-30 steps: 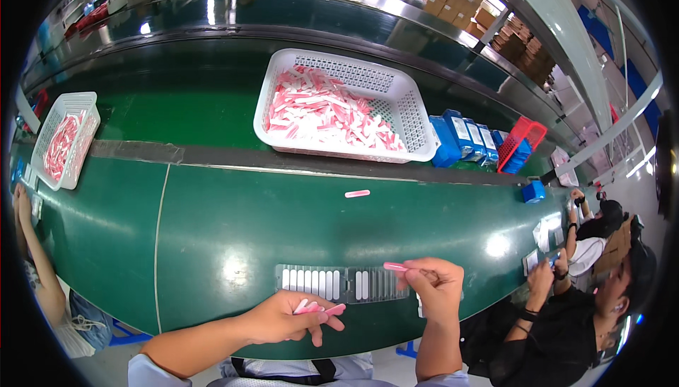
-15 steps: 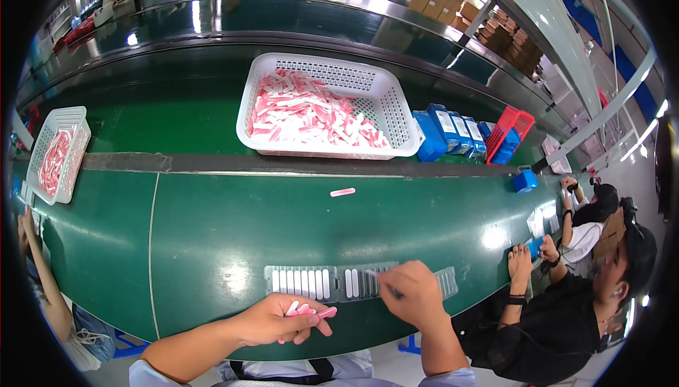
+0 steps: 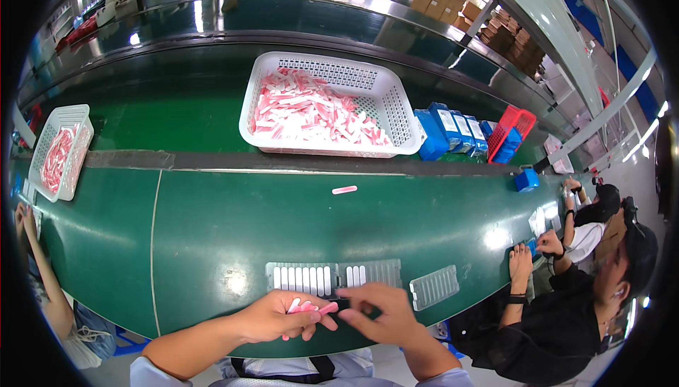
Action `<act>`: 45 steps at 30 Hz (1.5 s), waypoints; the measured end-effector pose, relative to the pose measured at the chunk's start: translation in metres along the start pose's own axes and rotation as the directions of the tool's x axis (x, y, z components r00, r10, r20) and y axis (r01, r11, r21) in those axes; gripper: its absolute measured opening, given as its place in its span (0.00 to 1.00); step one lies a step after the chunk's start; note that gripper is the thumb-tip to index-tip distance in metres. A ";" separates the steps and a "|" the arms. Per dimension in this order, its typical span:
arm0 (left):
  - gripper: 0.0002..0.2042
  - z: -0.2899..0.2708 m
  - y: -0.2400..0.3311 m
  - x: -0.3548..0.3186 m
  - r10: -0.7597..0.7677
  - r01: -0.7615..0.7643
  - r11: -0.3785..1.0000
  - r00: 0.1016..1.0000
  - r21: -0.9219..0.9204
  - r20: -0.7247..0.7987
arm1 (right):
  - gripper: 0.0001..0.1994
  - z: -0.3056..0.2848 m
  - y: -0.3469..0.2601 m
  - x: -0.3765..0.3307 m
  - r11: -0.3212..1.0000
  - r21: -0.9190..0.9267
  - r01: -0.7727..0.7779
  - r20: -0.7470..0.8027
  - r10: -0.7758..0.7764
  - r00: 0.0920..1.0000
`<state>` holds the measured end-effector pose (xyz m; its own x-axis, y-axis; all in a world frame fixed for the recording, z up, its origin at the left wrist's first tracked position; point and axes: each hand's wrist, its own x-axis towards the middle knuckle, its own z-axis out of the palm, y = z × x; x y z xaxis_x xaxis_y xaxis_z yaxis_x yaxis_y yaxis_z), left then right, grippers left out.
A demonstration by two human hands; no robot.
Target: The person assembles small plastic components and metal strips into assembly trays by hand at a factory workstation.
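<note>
My left hand [image 3: 290, 316] is closed round several small flat pink-and-white nail files [image 3: 311, 308], which stick out past its fingertips. Just right of it, my right hand [image 3: 382, 313] has thumb and forefinger apart, with nothing visible between them. Beyond my hands lies a clear plastic tray [image 3: 271, 271] with a row of white-faced files in its slots. The adjoining clear tray [image 3: 385, 274] has three white files at its left end; my right hand covers part of its near edge. A third clear slotted tray [image 3: 435, 287] lies to the right.
A large white basket [image 3: 332, 150] of pink-and-white files stands beyond, with a smaller white basket [image 3: 71, 175] at far left. One loose file [image 3: 344, 189] lies mid-table. Blue packs [image 3: 433, 139] and a red basket [image 3: 511, 132] stand right. Co-workers sit on both sides.
My right hand has moved left from the second tray to beside my left hand. That tray now shows three white files instead of two. My left hand stays nearly in place.
</note>
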<state>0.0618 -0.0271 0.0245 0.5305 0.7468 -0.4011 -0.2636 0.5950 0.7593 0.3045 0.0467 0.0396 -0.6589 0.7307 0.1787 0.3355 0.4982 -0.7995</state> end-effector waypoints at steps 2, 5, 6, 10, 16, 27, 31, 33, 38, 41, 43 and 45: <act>0.16 0.001 0.000 0.001 -0.017 0.017 0.999 1.000 0.032 -0.003 | 0.13 0.008 -0.009 0.004 0.995 0.093 -0.031 0.104 0.021 0.994; 0.18 -0.001 -0.004 0.003 0.016 -0.016 1.000 1.000 0.020 0.000 | 0.06 0.010 -0.010 0.005 0.932 0.281 -0.231 0.067 0.220 0.973; 0.18 -0.003 -0.009 0.005 0.018 -0.018 1.000 1.000 0.020 -0.001 | 0.04 0.005 -0.006 0.004 0.870 0.422 -0.256 -0.032 0.296 0.955; 0.21 -0.001 -0.031 0.013 0.265 -0.260 0.921 0.964 0.289 0.025 | 0.04 -0.013 0.011 0.000 0.697 0.678 -0.235 -0.201 0.483 0.852; 0.27 0.016 -0.040 0.009 0.428 -0.576 0.416 0.807 0.704 0.407 | 0.04 -0.016 0.015 -0.004 0.700 0.675 -0.233 -0.220 0.492 0.842; 0.28 0.022 -0.037 0.020 0.535 -0.640 0.529 0.761 0.557 0.367 | 0.06 -0.072 0.042 0.005 0.990 0.058 -0.126 -0.014 0.127 0.992; 0.28 0.018 -0.040 0.017 0.467 -0.521 0.577 0.842 0.629 0.270 | 0.07 -0.069 0.039 0.034 0.981 -0.078 -0.177 0.253 0.191 0.948; 0.27 0.023 -0.036 0.017 0.492 -0.519 0.552 0.835 0.652 0.247 | 0.09 -0.070 0.040 0.039 0.976 -0.152 -0.153 0.298 0.193 0.935; 0.21 0.023 -0.028 0.014 0.448 -0.422 0.794 0.893 0.438 0.047 | 0.23 -0.062 0.043 0.046 0.920 -0.354 0.167 0.347 -0.037 0.937; 0.20 0.016 -0.009 0.005 0.220 -0.220 0.975 0.975 0.017 -0.022 | 0.30 -0.058 0.038 0.038 0.857 -0.498 0.134 0.254 -0.003 0.967; 0.20 0.007 -0.012 0.009 0.270 -0.274 0.953 0.962 -0.126 -0.050 | 0.31 -0.051 0.036 0.036 0.843 -0.517 0.148 0.192 -0.054 0.980; 0.19 -0.001 -0.015 0.015 0.366 -0.378 0.885 0.926 -0.272 -0.096 | 0.33 -0.046 0.029 0.037 0.834 -0.530 0.153 0.131 -0.098 0.987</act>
<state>0.0728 -0.0245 0.0067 0.3172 0.9376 -0.1423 -0.6528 0.3247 0.6845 0.3210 0.1096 0.0496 -0.7712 0.6107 0.1797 0.5356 0.7750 -0.3354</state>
